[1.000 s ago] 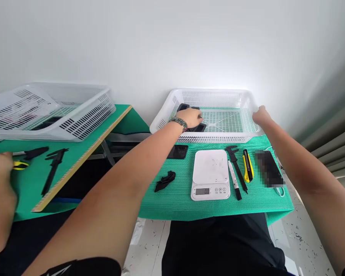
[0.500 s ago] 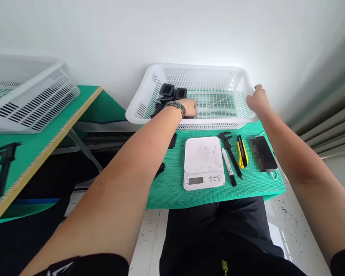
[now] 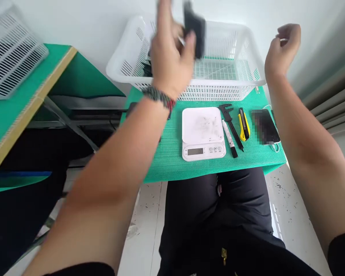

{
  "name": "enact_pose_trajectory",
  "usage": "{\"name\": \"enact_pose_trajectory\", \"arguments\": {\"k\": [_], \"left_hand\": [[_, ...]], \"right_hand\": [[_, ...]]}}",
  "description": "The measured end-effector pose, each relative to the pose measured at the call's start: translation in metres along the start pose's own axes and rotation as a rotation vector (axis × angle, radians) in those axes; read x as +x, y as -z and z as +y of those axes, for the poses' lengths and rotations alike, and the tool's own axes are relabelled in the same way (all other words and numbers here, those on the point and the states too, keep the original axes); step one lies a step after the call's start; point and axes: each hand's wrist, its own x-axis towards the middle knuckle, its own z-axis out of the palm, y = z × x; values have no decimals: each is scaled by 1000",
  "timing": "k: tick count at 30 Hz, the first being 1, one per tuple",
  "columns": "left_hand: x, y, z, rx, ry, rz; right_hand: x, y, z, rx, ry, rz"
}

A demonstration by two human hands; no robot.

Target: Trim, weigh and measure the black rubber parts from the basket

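My left hand (image 3: pixel 172 57), with a beaded bracelet at its wrist, is raised over the left part of the white basket (image 3: pixel 212 82). Between its thumb and fingers is a black part (image 3: pixel 196 32), blurred by motion. More black parts (image 3: pixel 147 68) lie at the basket's left end, mostly behind that hand. Beyond the basket's right end my right hand (image 3: pixel 283 50) hangs in the air with curled fingers, and nothing shows in them. Nearer to me lies a white scale (image 3: pixel 202 124) with bare, speckled plate.
Right of the scale lie a marker (image 3: pixel 229 138), a black caliper (image 3: pixel 231 126), a yellow cutter (image 3: pixel 243 124) and a phone (image 3: pixel 266 126) with a cable. At the left, another green table (image 3: pixel 57 57) bears a second white basket (image 3: pixel 14 50).
My left hand has risen out of the basket with a black part. My right hand has come off the basket's right rim and moved up and right. The view has tilted down.
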Motion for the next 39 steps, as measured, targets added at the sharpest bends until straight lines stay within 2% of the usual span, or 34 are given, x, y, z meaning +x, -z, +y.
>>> {"name": "enact_pose_trajectory", "arguments": {"k": [2, 3, 5, 7, 9, 10, 15, 17, 20, 24, 34, 37, 39], "left_hand": [[-34, 0, 18, -31, -60, 72], [-50, -3, 26, -47, -93, 100], [-75, -12, 36, -79, -163, 161], [-89, -23, 41, -109, -238, 218], [-94, -33, 39, -113, -322, 280], [-94, -38, 36, -104, -362, 314], [-99, -54, 18, -106, -439, 449], [-103, -56, 14, -170, -450, 451], [-110, -53, 9, -287, -468, 348], [-119, -49, 5, -294, -463, 221], [-122, -50, 3, -170, -490, 122], [-123, -44, 0, -248, -508, 157], [-123, -41, -3, -297, -484, 223]], "right_hand": [[-25, 11, -16, 189, 33, 102], [-41, 15, -25, 263, 64, 65], [-75, 20, -42, 390, 121, -78], [-108, 22, -55, 481, 190, -326], [-133, 20, -63, 623, 277, -516], [-143, 18, -64, 700, 310, -570], [-167, 10, -61, 928, 300, -667], [-173, 10, -60, 947, 318, -763], [-181, 11, -61, 905, 339, -880], [-188, 11, -64, 779, 457, -888], [-193, 9, -60, 463, 606, -816], [-188, 13, -59, 447, 613, -719], [-185, 17, -58, 443, 597, -655]]}}
